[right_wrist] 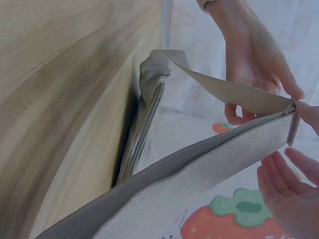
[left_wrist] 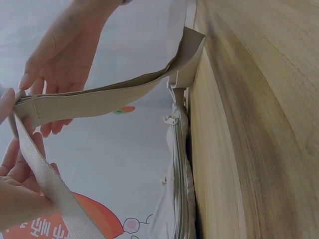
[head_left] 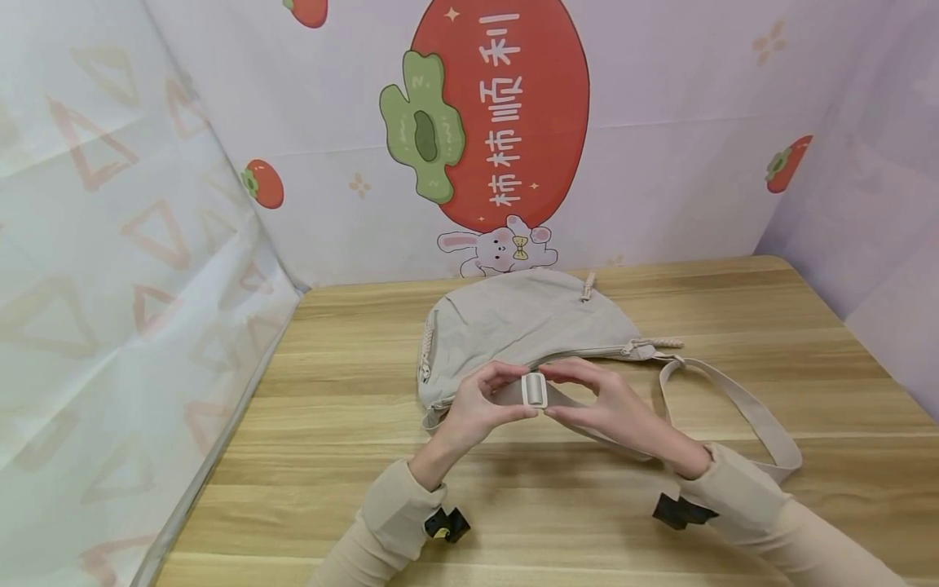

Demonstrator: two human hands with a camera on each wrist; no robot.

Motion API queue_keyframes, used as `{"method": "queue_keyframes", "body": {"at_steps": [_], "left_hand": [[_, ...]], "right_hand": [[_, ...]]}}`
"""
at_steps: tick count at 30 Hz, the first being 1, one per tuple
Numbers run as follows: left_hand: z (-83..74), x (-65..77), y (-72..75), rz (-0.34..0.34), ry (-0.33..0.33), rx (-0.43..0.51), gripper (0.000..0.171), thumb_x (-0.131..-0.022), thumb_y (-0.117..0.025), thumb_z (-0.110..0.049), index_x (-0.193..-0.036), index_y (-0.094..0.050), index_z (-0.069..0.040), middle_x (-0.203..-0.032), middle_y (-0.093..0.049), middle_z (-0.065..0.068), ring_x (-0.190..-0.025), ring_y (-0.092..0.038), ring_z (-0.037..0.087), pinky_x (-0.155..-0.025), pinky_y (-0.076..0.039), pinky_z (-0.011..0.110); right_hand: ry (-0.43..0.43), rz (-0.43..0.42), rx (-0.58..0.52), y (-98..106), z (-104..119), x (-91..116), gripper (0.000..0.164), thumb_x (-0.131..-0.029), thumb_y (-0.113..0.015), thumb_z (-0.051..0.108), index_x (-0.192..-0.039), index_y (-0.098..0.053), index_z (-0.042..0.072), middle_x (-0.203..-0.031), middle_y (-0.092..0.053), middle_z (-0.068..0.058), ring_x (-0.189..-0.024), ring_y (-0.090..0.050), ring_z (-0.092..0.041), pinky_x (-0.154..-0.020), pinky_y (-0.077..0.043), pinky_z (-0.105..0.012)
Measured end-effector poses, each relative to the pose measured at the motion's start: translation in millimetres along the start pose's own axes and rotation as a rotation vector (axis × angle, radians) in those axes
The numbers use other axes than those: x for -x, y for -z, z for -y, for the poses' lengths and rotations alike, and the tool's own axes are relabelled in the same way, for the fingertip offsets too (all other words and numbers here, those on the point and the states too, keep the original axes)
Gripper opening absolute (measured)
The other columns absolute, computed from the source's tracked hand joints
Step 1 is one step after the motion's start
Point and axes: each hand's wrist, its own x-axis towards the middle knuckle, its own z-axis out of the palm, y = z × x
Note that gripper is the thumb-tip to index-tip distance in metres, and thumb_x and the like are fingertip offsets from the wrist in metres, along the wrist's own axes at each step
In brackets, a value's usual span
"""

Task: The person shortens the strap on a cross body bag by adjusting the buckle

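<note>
Through my remote head view, the left hand [head_left: 477, 408] and the right hand [head_left: 619, 408] face each other, both pinching the pale strap slider [head_left: 544, 391] between thumb and fingers. I see the slider threaded on the beige strap [head_left: 756, 413], raised above the wooden table [head_left: 330, 489], in front of the beige bag [head_left: 513, 318]. The bag lies with its zipped edge toward the hands; the strap loops out beside it.

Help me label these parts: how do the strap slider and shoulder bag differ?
The strap slider is a small rectangular frame; the shoulder bag is much larger, rounded and fabric. The slider is held above the table by the left hand and right hand; the bag lies on the table. Both are pale.
</note>
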Motion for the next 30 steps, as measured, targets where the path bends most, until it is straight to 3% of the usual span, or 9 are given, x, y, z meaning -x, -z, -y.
{"method": "queue_keyframes", "body": {"at_steps": [12,18,25,30], "left_hand": [[2.7,0.3,0.7,0.026,-0.032,0.007,0.046,-0.068,-0.074,0.000,-0.110,-0.056,0.001,-0.109,-0.059,0.014,-0.096,-0.055,0.013,-0.081,-0.040,0.024],[7.2,2.0,9.8,0.090,-0.022,0.040,0.041,-0.079,-0.066,-0.013,-0.116,-0.052,0.001,-0.104,-0.059,0.015,-0.096,-0.055,0.017,-0.083,-0.044,0.029],[13.8,2.9,24.8,0.095,-0.048,-0.104,0.025,-0.089,-0.053,-0.015,-0.109,-0.059,-0.001,-0.109,-0.059,0.010,-0.099,-0.053,0.011,-0.085,-0.041,0.025],[16.0,3.8,32.0,0.094,0.005,-0.139,0.022,-0.088,-0.055,-0.015,-0.102,-0.063,0.000,-0.104,-0.062,0.010,-0.097,-0.053,0.009,-0.083,-0.042,0.024]], "right_hand": [[0.024,-0.021,-0.117,-7,3,-4,0.040,-0.073,-0.071,0.005,-0.111,-0.058,0.004,-0.107,-0.057,-0.004,-0.097,-0.054,-0.013,-0.090,-0.039,-0.020],[0.031,-0.030,-0.142,-8,5,-4,0.039,-0.073,-0.071,0.004,-0.110,-0.059,0.004,-0.105,-0.058,-0.005,-0.096,-0.054,-0.014,-0.089,-0.039,-0.020],[0.022,-0.026,-0.167,-8,4,-2,0.040,-0.073,-0.071,0.004,-0.111,-0.058,0.005,-0.106,-0.057,-0.005,-0.097,-0.054,-0.013,-0.089,-0.040,-0.020],[0.007,-0.015,-0.175,-8,1,-2,0.039,-0.074,-0.071,0.007,-0.111,-0.058,0.006,-0.107,-0.057,-0.002,-0.098,-0.054,-0.012,-0.089,-0.040,-0.021]]}}
